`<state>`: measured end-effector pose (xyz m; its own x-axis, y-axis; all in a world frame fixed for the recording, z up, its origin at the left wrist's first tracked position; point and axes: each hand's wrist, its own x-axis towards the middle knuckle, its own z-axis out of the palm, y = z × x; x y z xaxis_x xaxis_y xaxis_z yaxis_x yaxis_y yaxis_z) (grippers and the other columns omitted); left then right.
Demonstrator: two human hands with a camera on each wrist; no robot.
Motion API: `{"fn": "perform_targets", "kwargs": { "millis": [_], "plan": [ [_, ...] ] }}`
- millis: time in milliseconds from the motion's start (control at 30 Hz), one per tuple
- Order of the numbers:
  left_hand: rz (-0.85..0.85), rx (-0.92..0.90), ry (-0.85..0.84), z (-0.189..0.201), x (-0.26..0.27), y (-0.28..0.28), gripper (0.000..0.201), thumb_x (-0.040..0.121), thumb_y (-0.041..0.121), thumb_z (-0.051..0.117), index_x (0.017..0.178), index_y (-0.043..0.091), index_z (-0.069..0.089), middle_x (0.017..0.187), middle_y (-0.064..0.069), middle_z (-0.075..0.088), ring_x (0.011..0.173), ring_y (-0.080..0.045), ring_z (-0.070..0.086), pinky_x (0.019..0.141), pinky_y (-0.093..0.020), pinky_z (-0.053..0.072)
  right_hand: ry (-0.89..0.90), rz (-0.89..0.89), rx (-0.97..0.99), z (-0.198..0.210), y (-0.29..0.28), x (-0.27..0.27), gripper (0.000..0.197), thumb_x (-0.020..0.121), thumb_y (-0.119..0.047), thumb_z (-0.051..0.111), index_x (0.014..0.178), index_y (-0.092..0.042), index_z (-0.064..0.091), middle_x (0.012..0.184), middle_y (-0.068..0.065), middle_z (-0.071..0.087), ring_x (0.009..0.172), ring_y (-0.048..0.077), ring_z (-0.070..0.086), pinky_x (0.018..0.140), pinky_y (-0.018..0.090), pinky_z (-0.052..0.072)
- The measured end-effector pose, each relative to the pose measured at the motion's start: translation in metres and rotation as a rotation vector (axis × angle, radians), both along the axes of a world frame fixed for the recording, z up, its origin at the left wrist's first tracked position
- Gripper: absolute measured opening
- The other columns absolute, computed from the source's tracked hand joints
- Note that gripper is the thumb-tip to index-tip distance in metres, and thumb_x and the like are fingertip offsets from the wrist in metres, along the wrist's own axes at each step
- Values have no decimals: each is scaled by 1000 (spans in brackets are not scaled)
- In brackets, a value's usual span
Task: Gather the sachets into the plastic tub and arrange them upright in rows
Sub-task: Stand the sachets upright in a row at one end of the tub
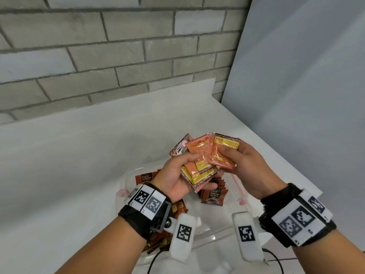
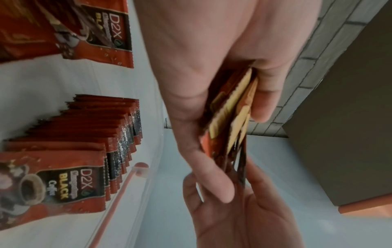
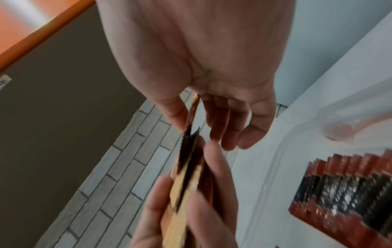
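While a grey brick wall (image 1: 98,56) fills the upper left of my head view, a white table (image 1: 59,165) spans the middle. My left hand (image 1: 177,175) grips a fanned sachet bundle (image 1: 197,171) over the clear plastic tub (image 1: 126,178); my right hand (image 1: 243,161) pinches one orange sachet (image 1: 221,155). Only the left wrist view shows the upright sachet row (image 2: 84,134) clearly at mid-left.
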<state>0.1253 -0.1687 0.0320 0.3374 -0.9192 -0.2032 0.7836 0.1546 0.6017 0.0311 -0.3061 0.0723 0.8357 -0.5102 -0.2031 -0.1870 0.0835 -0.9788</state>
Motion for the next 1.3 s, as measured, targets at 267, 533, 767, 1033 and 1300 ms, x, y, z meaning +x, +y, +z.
{"fn": "perform_targets", "kwargs": {
  "millis": [267, 533, 767, 1033, 1300],
  "plan": [
    [-80, 53, -51, 2, -1, -3, 38, 80, 14, 54, 117, 11, 61, 113, -21, 67, 97, -38, 67, 76, -53, 56, 108, 62, -65, 8, -13, -5, 19, 90, 3, 52, 102, -7, 62, 95, 11, 71, 81, 20, 66, 79, 34, 54],
    [5, 164, -116, -1, 0, -6, 33, 80, 5, 64, 113, 2, 62, 113, -27, 65, 93, -39, 67, 73, -58, 56, 125, 69, -54, 4, -16, -15, 19, 93, 1, 49, 109, -6, 55, 96, 11, 68, 81, 19, 66, 73, 32, 57],
    [40, 92, 1, -2, -1, -7, 33, 81, 5, 54, 113, 6, 60, 112, -22, 67, 97, -38, 67, 76, -59, 53, 134, 40, -105, 4, -19, -17, 17, 92, 3, 52, 106, -6, 54, 97, 13, 68, 81, 21, 66, 70, 32, 58],
    [224, -48, 10, 1, -1, -15, 50, 76, -4, 49, 122, 11, 59, 122, -16, 65, 102, -30, 67, 83, -46, 55, 103, 24, 209, -1, -16, -15, 23, 93, 2, 49, 111, -11, 56, 97, 8, 71, 79, 18, 70, 65, 30, 58],
    [192, -16, -18, 0, -3, -13, 51, 85, 1, 59, 134, 5, 49, 127, -21, 60, 106, -32, 64, 83, -45, 57, 143, -25, 251, -11, -11, -10, 25, 93, -1, 52, 116, -9, 57, 102, 11, 71, 85, 21, 69, 70, 32, 58]
  ]
}}
